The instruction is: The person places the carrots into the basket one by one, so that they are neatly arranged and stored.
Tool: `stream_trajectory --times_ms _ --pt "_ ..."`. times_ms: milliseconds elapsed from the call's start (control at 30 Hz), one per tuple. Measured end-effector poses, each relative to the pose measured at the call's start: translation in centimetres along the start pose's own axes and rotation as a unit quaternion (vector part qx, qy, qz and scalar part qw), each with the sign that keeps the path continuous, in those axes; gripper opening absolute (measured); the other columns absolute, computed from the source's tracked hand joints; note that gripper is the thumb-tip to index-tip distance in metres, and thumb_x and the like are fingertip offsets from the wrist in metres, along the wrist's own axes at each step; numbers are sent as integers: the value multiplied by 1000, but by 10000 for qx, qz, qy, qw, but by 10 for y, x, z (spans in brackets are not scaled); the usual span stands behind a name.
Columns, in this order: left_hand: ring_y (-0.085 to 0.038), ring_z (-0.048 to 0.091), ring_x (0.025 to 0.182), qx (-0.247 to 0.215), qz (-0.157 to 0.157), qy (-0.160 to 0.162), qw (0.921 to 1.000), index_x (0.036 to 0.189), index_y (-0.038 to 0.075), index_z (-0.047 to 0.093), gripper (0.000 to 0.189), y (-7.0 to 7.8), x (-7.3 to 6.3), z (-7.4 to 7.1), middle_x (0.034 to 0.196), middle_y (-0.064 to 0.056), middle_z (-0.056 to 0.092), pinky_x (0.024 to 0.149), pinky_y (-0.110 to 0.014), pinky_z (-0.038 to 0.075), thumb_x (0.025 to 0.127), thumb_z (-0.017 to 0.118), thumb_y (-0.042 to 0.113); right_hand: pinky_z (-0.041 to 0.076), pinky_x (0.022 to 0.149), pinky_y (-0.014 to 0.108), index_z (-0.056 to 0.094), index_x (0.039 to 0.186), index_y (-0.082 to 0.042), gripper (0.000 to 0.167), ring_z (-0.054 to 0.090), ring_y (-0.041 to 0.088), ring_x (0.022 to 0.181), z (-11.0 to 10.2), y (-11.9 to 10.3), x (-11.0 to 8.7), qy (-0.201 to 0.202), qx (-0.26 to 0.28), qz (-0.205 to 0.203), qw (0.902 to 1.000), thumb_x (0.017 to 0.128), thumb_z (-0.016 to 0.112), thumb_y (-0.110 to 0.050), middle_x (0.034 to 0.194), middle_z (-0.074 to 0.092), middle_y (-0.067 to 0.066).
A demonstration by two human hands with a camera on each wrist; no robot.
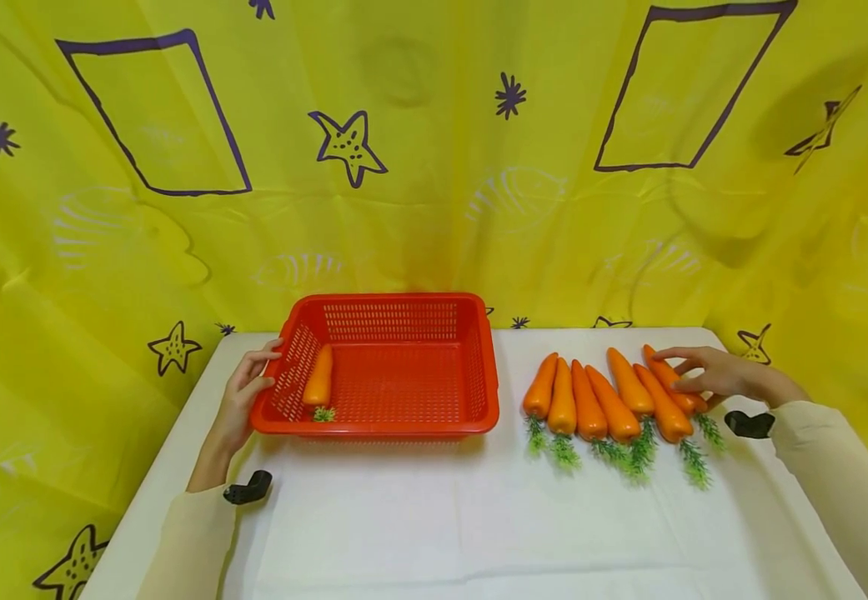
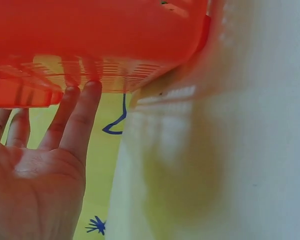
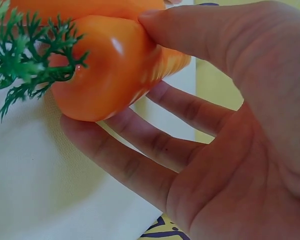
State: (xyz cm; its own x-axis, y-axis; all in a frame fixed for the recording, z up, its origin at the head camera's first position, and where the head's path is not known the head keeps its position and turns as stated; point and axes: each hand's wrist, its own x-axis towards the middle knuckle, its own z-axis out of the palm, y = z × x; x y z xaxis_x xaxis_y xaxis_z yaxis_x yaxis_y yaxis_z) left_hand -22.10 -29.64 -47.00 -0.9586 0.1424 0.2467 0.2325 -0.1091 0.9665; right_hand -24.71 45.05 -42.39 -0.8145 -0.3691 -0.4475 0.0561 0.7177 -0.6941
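Carrots (image 1: pixel 589 404): seven lie in a row on a white table (image 1: pixel 479 533), at 3 o'clock from a red basket (image 1: pixel 373 428); a single carrot (image 1: pixel 318 379) lies inside it, toward 9 o'clock. The right hand (image 1: pixel 722 373) grips the outermost carrot (image 3: pixel 115 60), at the row's 3 o'clock end, thumb and fingers parted by its girth. The left hand (image 1: pixel 237 400), fingers extended, touches the basket's 9 o'clock side. A yellow curtain (image 1: pixel 434 167) hangs at 12 o'clock.

I see where a hand could pass over the table (image 1: pixel 509 508), between basket (image 1: pixel 373 428) and carrots (image 1: pixel 588 404); the basket's walls bar a low sideways reach, and the curtain (image 1: pixel 418 225) blocks the back.
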Motion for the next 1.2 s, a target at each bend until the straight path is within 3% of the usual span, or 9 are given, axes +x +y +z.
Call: stream_trajectory --times_ms 200,400,600,1000,1200 --pt "-16 42 141 117 191 41 9997 128 -18 42 31 2 2 2 161 -19 36 98 -23 52 97 40 -13 62 71 44 29 155 5 68 65 29 99 1 3 1 67 83 24 9999 100 65 -12 142 32 51" --pt "-13 47 137 374 249 143 9989 126 -21 43 31 4 3 2 159 -20 40 95 -23 54 96 41 -15 62 68 44 26 155 8 71 66 29 90 3 2 2 90 112 -18 9999 98 65 -10 140 32 52" --pt "-11 48 136 697 366 239 9966 123 -21 46 30 7 4 4 156 -19 46 95 -21 53 94 42 -14 62 69 43 24 155 10 73 66 30 95 2 -2 -2 217 56 -46 9997 98 65 -10 139 33 53" --pt "-15 43 140 329 181 163 9992 129 -18 42 31 0 3 1 160 -15 40 95 -23 54 99 41 -11 60 74 39 28 159 1 71 65 26 101 -13 -19 -23 499 -138 -387 9979 102 65 -21 146 32 46" --pt "-15 42 140 214 107 137 9996 130 -16 42 31 0 1 -1 162 -16 36 95 -24 54 100 40 -9 62 76 37 31 159 -3 67 67 12 102 -20 -36 -32 698 -272 -612 9953 103 63 -22 146 36 44"
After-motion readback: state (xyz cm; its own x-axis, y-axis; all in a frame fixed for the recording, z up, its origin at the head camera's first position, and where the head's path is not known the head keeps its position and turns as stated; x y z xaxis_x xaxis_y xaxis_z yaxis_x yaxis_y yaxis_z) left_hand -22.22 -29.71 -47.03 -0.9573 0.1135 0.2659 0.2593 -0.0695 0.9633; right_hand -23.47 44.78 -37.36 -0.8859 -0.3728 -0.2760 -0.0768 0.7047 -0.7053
